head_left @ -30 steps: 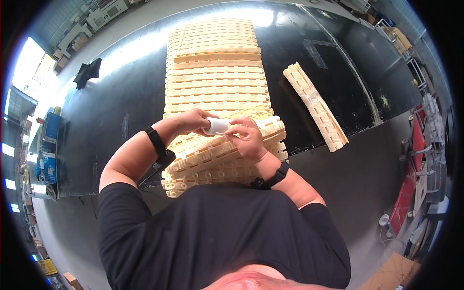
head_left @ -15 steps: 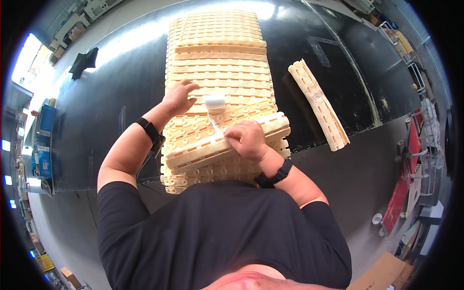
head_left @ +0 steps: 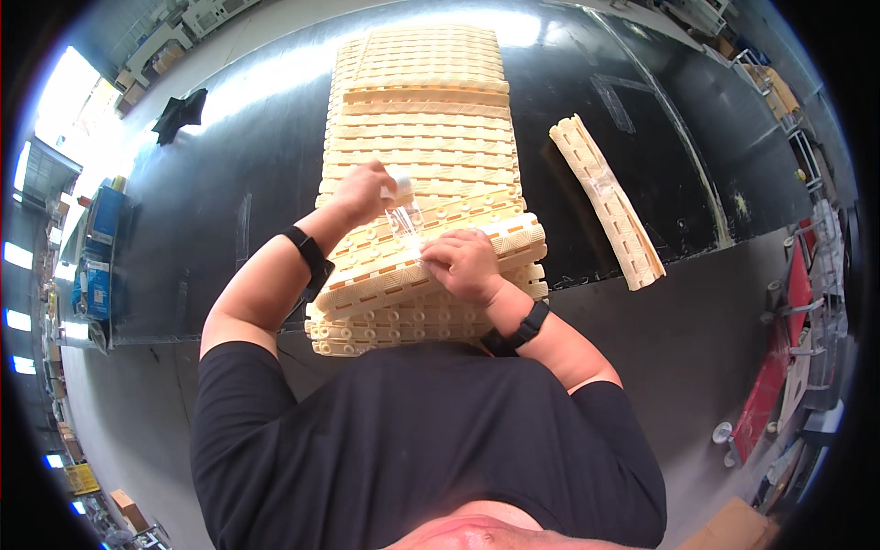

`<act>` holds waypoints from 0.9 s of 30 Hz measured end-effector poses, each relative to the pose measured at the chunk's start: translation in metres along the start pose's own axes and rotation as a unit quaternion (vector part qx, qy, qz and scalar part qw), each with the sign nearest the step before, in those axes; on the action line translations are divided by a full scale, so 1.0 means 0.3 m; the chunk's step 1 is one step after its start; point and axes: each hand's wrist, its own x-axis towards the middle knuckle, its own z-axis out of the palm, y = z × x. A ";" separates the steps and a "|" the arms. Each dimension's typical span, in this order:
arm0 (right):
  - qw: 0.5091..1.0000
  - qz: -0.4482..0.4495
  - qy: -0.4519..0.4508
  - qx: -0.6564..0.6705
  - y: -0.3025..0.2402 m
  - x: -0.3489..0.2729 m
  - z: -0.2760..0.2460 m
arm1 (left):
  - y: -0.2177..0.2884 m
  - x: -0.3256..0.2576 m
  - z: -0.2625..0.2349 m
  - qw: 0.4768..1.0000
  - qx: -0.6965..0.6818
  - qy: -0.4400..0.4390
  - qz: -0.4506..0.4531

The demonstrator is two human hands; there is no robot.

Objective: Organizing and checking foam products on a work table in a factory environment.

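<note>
On the near bundle (head_left: 367, 287), right hand (head_left: 464, 264) pins the strip (head_left: 404, 223); left hand (head_left: 368, 189) grips the tape roll (head_left: 401, 190), probably for tension lol

The slats (head_left: 426, 108) are seen as matt, textured plastic. The tape (head_left: 403, 220) is made of clear, glossy film. The table (head_left: 266, 165) is finished smooth and shiny.

I wear a plain black T-shirt (head_left: 422, 431) with a rounded neckline, its cloth lightly creased across the front, and its short left sleeve (head_left: 240, 380) and right sleeve (head_left: 607, 417) end around my elbows. Above my bare left hand (head_left: 360, 194) sits a black wrist strap (head_left: 301, 244) carrying a small dark box, and above my bare right hand (head_left: 466, 266) a similar black band (head_left: 533, 322).
</note>
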 end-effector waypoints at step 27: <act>0.974 -0.047 -0.161 -0.151 0.157 0.219 -0.034 | 0.219 -0.222 -0.079 0.944 0.185 -0.217 -0.164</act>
